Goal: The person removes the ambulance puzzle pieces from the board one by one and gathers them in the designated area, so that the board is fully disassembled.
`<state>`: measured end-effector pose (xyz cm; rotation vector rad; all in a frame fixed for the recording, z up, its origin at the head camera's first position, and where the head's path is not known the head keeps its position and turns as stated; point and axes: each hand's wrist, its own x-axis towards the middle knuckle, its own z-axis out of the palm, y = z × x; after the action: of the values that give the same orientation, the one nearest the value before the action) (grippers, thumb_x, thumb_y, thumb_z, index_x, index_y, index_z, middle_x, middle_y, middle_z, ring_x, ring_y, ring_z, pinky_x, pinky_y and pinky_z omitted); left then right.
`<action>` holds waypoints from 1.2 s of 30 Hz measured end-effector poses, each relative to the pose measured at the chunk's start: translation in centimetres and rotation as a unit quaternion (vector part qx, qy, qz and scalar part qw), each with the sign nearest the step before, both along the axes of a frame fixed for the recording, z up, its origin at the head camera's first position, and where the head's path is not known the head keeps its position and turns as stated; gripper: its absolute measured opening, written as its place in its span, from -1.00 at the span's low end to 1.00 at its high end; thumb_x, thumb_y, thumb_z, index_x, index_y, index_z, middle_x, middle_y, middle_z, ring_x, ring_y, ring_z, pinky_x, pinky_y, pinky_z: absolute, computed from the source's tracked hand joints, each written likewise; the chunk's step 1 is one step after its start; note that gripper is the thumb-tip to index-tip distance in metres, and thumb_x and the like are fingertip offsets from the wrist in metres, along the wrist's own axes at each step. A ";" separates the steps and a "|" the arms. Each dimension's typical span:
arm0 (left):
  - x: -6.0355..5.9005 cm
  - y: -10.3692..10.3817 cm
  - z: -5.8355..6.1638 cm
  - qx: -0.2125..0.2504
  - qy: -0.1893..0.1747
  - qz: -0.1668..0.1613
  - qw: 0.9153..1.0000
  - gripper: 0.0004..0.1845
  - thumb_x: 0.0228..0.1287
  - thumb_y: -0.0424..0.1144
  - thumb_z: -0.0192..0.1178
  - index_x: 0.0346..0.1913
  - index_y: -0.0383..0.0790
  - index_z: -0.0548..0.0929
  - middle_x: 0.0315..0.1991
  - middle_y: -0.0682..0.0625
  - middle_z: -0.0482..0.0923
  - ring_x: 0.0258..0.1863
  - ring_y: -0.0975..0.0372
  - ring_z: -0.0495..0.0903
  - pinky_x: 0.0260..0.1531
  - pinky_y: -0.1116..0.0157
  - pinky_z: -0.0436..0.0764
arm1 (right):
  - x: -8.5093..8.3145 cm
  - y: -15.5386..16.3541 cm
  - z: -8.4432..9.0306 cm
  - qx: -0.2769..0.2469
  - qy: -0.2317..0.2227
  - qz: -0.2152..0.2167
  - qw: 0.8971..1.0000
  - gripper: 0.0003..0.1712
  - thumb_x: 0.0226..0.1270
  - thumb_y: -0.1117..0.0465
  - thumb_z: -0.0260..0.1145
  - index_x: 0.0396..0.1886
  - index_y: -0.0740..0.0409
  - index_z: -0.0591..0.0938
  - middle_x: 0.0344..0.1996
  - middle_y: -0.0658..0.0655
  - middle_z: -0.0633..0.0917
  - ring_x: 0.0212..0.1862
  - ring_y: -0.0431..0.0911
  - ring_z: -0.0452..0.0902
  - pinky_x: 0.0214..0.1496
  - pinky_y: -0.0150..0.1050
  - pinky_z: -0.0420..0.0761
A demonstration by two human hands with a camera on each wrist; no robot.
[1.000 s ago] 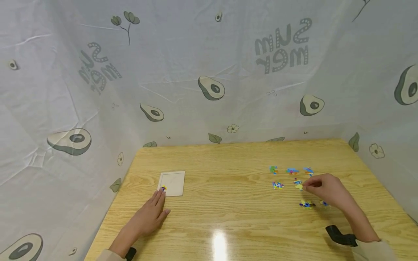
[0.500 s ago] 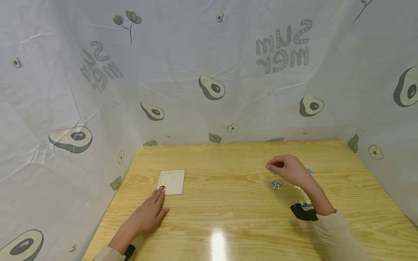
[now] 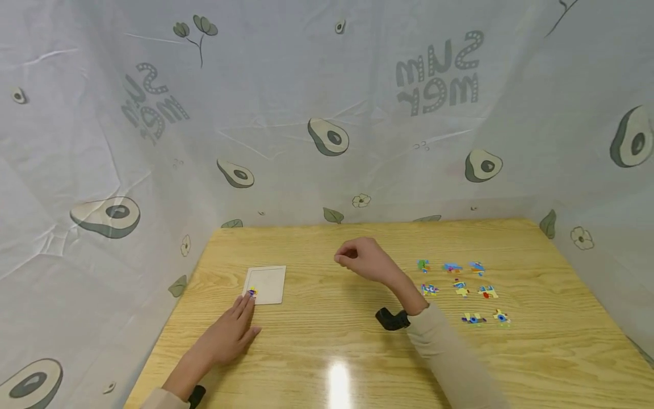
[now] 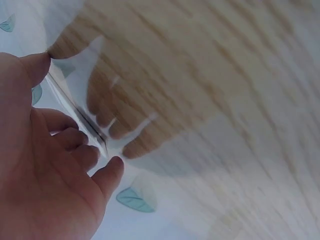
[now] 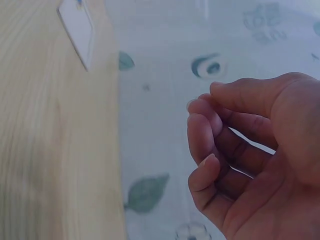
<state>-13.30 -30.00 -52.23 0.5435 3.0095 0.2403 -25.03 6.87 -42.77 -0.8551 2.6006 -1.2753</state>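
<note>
My left hand [image 3: 229, 336] lies at the near left corner of a flat white square board [image 3: 269, 284]. Its fairly straight fingertips touch the board beside a small colourful jigsaw piece [image 3: 252, 291], which they partly cover. The left wrist view shows that hand [image 4: 60, 165] with the board [image 4: 80, 115] nearly edge-on. Over the middle of the table, my right hand [image 3: 369, 261] is raised, fingers curled and thumb against the index finger. Nothing shows between the fingertips of the right hand [image 5: 250, 145] in its wrist view.
Several loose jigsaw pieces [image 3: 460, 288] lie in loose rows on the right of the wooden table [image 3: 317, 329]. A pale printed sheet [image 3: 286, 187] hangs behind and along both sides. Light glares off the table near the front.
My right hand has travelled left from the loose jigsaw pieces to above the middle of the table, uncovering pieces it hid before. The left hand has stayed on the board.
</note>
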 end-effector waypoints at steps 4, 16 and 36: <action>0.4 -0.3 0.0 -0.007 0.000 0.004 1.000 -0.24 0.52 0.06 -0.03 0.51 -0.41 0.10 0.55 -0.31 0.00 0.54 -0.15 0.08 0.45 -0.12 0.24 | 0.2 -4.4 -0.7 0.006 -0.005 0.039 0.999 -0.83 0.44 0.12 0.25 -0.21 -0.01 0.75 -0.33 -0.03 0.74 -0.35 -0.19 0.60 -0.27 -0.31 0.60; 1.3 -1.3 0.0 -0.008 0.001 0.010 1.000 -0.29 0.52 0.08 -0.05 0.50 -0.35 0.18 0.54 -0.23 0.12 0.52 -0.12 0.15 0.42 -0.12 0.29 | 0.3 -13.5 -3.0 0.058 0.018 0.107 0.992 -0.82 0.42 0.14 0.27 -0.34 -0.01 0.76 -0.47 -0.05 0.73 -0.52 -0.31 0.47 -0.39 -0.46 0.51; 1.3 -1.6 0.0 -0.009 0.010 0.012 1.000 -0.30 0.53 0.07 -0.06 0.49 -0.36 0.20 0.52 -0.25 0.15 0.50 -0.11 0.20 0.40 -0.13 0.33 | 0.0 -21.0 -6.0 0.153 0.058 0.083 0.983 -0.72 0.41 0.10 0.27 0.02 0.11 0.68 -0.19 -0.02 0.71 -0.25 -0.28 0.56 -0.18 -0.45 0.58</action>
<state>-12.05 -31.62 -52.19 0.5101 3.0359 0.2095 -25.02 -14.12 -48.80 -1.0859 2.6470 -0.7791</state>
